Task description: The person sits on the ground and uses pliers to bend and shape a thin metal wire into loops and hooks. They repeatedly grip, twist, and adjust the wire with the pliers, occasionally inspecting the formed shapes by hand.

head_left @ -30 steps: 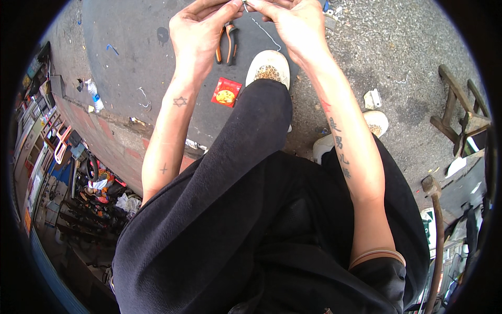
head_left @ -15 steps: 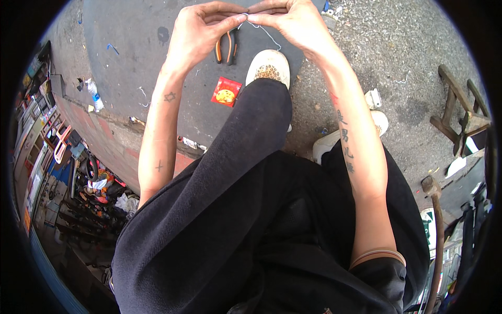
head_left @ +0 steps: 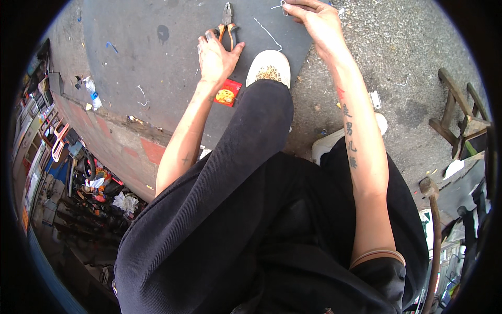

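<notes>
My left hand is open, fingers slightly bent and thumb spread, at the orange and black pliers lying on the dark mat; I cannot tell whether it touches them. My right hand pinches a thin looped wire at the top edge, right of the pliers. A white strand lies on the mat between my hands. Just below my left hand lies a red packet, beside my raised foot in a white leopard-patterned shoe.
A wooden stool stands at the right on gravelly ground. A long-handled hammer is at lower right. A plastic bottle lies at the left, near piled clutter. My other shoe is behind my right forearm.
My hands were together, pinching the wire. They have separated: my left hand moved down to the pliers and opened, while my right hand moved up and right with the wire.
</notes>
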A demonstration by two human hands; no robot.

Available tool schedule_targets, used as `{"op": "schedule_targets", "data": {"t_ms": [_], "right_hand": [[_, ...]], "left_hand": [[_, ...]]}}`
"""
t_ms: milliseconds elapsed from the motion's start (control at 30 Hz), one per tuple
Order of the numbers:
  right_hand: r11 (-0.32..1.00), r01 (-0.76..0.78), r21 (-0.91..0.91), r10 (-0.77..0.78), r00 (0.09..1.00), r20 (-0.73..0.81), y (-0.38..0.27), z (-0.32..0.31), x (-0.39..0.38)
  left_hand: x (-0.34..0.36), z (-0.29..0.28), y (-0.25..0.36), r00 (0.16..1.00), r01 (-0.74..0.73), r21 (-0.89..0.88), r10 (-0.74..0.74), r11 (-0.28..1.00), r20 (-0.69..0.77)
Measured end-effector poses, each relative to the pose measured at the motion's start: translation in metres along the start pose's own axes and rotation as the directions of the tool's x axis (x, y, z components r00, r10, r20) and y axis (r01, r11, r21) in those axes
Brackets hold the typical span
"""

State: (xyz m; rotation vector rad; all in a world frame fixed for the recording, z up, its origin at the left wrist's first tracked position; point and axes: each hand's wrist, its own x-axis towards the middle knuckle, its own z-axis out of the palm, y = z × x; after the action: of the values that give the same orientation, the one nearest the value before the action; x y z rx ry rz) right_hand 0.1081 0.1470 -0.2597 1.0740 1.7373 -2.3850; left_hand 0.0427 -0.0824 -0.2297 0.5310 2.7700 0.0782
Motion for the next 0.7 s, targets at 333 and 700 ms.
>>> {"op": "schedule_targets", "data": {"t_ms": [333, 700], "right_hand": [[0.989, -0.075, -0.125, 0.09, 0.988, 0.124, -0.033, -0.021, 0.009], [0.976, -0.037, -0.216, 0.087, 0.971, 0.223, -0.095, -0.027, -0.012]], "left_hand": [[0.022, -0.09, 0.007, 0.676, 0.6, -0.614, 0.086, 0.513, 0.732], [0.018, -0.134, 0.053, 0.567, 0.391, -0.536, 0.263, 0.749, 0.781]]}}
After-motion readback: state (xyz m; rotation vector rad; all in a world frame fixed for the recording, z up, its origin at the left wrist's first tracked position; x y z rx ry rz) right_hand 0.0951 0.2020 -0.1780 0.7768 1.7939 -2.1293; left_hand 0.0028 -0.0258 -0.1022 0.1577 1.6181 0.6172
